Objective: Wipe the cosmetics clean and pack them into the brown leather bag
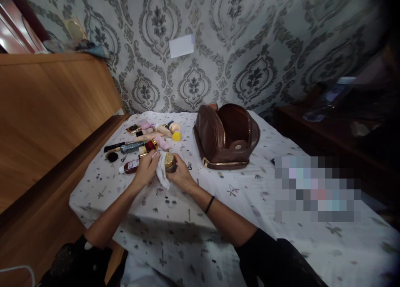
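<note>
My right hand [181,173] is closed around a small jar with a gold lid [170,160]. Pressed against the jar's left side is a white cloth [161,172], gripped by my left hand [148,169]. Just left of my left hand lies a dark red bottle with a white cap [130,167]. Beyond my hands are scattered cosmetics: a grey-blue tube [133,147], a pink tube [162,143], a black-handled brush [115,146], a round dark brush head [111,156] and a yellow-capped item [176,135]. Fingers hide part of the jar.
An unzipped brown toiletry bag [209,141] stands on the patterned white cloth cover [218,199], right of my hands. A wooden panel [56,103] borders the left. A clear bottle [331,97] is on a dark surface at right. One area at right is pixelated.
</note>
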`<action>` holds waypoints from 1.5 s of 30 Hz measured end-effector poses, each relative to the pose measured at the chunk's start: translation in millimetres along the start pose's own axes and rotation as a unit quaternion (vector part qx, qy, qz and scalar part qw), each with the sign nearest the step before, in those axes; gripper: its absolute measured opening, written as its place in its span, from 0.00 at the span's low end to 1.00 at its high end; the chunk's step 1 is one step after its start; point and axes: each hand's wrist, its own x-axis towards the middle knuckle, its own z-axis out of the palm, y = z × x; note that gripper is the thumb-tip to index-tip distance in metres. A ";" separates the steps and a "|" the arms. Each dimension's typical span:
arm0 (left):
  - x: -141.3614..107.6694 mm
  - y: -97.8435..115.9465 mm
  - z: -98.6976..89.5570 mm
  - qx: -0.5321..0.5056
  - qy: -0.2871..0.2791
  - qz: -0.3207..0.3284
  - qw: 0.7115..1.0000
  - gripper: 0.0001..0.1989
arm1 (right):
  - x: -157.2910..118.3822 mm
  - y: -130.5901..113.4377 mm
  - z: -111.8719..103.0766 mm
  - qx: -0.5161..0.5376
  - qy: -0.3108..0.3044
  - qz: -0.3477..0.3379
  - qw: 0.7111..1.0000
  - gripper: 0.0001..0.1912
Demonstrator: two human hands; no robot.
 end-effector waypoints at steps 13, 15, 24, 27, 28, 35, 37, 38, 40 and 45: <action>-9.7 9.4 9.1 0.030 0.006 0.063 0.998 0.18 | 4.0 -16.2 -5.0 0.329 -0.036 0.205 0.921 0.19; -12.4 9.1 12.0 0.058 0.003 0.077 0.995 0.21 | 5.0 -11.9 -6.7 0.326 -0.022 0.210 0.922 0.16; -19.9 2.5 30.0 0.158 0.012 0.146 0.976 0.30 | 7.5 -4.9 -9.2 0.410 0.041 0.221 0.884 0.13; -21.6 -1.4 32.2 0.176 0.002 0.187 0.967 0.30 | 8.6 -8.5 -11.3 0.458 0.074 0.225 0.857 0.10; -22.2 -3.1 32.4 0.181 0.000 0.198 0.963 0.31 | 8.5 -10.3 -12.1 0.470 0.081 0.226 0.849 0.09; -25.3 -3.2 22.5 0.181 -0.017 0.296 0.938 0.35 | 4.6 -21.6 -13.8 0.475 0.053 0.218 0.851 0.14; -25.7 -0.1 18.7 0.164 -0.022 0.296 0.941 0.34 | 4.1 -22.1 -13.1 0.456 0.044 0.203 0.865 0.15; -25.8 1.0 17.6 0.158 -0.022 0.290 0.944 0.34 | 4.0 -22.0 -12.6 0.449 0.034 0.200 0.870 0.16; -25.6 1.3 17.2 0.149 -0.015 0.272 0.950 0.35 | 3.7 -21.9 -11.3 0.444 0.006 0.204 0.872 0.16; -22.3 -3.9 19.2 0.107 0.020 0.202 0.973 0.40 | 1.7 -24.2 -8.0 0.454 -0.020 0.222 0.863 0.17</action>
